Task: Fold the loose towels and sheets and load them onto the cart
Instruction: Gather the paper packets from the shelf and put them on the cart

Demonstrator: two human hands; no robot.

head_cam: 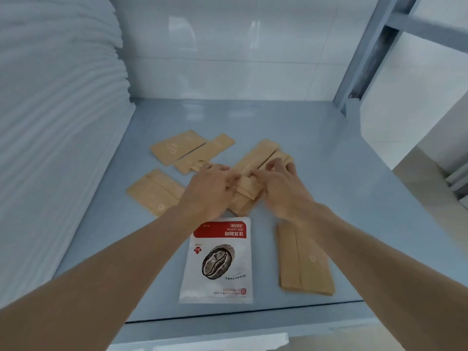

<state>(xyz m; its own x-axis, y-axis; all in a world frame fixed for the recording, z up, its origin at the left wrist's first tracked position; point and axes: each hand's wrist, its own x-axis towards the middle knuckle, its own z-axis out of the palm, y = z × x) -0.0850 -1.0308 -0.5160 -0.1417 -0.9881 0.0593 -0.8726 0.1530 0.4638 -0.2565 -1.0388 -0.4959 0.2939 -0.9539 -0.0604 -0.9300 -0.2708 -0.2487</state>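
Note:
A tall stack of folded white linen (55, 122) fills the left side of a grey-blue shelf (316, 138). In the middle of the shelf both my hands meet over a small bundle of brown paper packets (247, 190). My left hand (211, 188) curls its fingers round the bundle's left end. From the right, my right hand (279, 183) pinches the same bundle. More brown packets lie loose around the hands.
A white and red drip coffee sachet (219, 262) lies near the shelf's front edge, with a brown packet pair (304, 262) to its right. Other brown packets lie at the back left (188, 149) and left (154, 192). A metal upright (362, 54) stands at the back right.

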